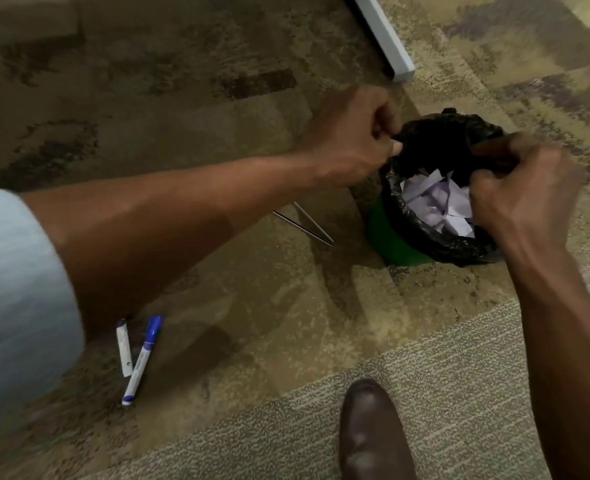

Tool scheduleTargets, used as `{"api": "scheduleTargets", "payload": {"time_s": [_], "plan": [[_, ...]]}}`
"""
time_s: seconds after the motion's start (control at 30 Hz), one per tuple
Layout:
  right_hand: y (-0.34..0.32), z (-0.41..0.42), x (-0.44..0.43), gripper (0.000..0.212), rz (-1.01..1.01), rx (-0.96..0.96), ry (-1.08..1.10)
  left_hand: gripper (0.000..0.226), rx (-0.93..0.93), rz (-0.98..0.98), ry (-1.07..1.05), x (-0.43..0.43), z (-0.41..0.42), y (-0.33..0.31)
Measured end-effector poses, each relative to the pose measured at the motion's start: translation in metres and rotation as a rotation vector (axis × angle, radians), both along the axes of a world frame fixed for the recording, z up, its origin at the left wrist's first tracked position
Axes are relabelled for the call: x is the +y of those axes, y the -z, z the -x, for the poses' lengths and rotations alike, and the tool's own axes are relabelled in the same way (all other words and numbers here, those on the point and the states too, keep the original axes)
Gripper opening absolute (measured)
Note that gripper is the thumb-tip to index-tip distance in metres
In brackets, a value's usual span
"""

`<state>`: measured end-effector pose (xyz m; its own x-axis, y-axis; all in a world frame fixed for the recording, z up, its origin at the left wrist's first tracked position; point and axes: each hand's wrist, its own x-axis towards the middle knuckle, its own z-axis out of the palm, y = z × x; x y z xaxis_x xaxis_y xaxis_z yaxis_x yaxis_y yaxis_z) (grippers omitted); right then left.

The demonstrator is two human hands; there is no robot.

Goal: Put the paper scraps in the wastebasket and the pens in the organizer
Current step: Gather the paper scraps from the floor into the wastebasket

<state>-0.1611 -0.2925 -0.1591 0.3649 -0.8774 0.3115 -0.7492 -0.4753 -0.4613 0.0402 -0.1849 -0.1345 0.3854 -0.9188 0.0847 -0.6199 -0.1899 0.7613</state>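
A small round green wastebasket (392,242) stands on the patterned tan carpet floor (238,258), lined with a crinkled black plastic bag (435,143). White crumpled paper scraps (435,202) lie inside it. The left hand (352,136) is closed in a fist on the bag's far left edge, pinching the plastic. The right hand (525,192) is curled over the bag's right rim with fingers gripping the plastic there.

Two white markers lie on the floor near the left forearm, well apart from the wastebasket: a blue-capped white marker (142,360) and a shorter dark-tipped white marker (123,348), touching at their lower ends in a V. Two thin dark pens (304,223) lie just left of the wastebasket, meeting at one tip. A brown leather shoe (373,434) shows at the bottom edge.
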Motion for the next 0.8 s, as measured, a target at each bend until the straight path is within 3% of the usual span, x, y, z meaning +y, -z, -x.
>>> {"api": "scheduleTargets", "payload": {"time_s": [0.3,0.37,0.53,0.67,0.8], "plan": [[0.024,-0.068,0.061,0.016,0.153,-0.205,-0.398,0.008,-0.121,-0.249,-0.185,0.091,-0.055,0.059],[0.044,-0.086,0.074,0.01,0.108,-0.171,-0.537,0.012,-0.121,-0.329,-0.252,0.117,-0.062,0.081],[0.103,-0.112,0.09,0.024,-0.095,0.092,-0.702,0.013,-0.064,-0.501,-0.352,0.185,-0.069,0.125],[0.136,-0.116,0.088,0.036,-0.173,0.306,-0.703,0.035,-0.192,-0.623,-0.423,0.233,-0.077,0.147],[0.156,-0.115,0.077,0.037,-0.188,0.34,-0.674,0.084,-0.294,-0.808,-0.519,0.266,-0.076,0.163]]}}
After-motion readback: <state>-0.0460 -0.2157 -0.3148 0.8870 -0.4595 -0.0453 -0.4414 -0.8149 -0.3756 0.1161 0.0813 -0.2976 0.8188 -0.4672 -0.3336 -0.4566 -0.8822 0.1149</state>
